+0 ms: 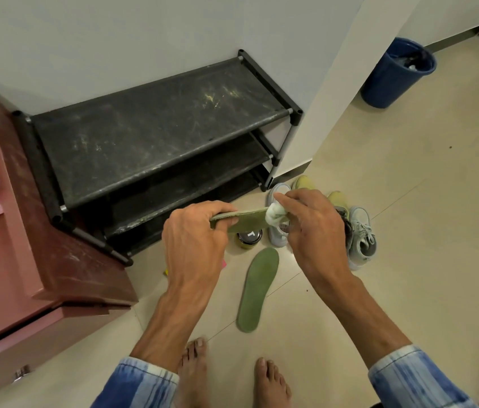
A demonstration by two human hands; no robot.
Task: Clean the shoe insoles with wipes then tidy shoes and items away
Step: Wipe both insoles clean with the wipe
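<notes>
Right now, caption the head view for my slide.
Left hand holds a green insole, right hand presses a white wipe to it; second insole on the floor.

This looks like a home entry corner. A black three-tier shoe rack [156, 134] stands against the white wall [114, 39]. Shoes [363, 237] sit on the beige tiled floor [409, 201], with a blue bin [394, 75] in the far corner and bare feet [194, 375] below.
</notes>
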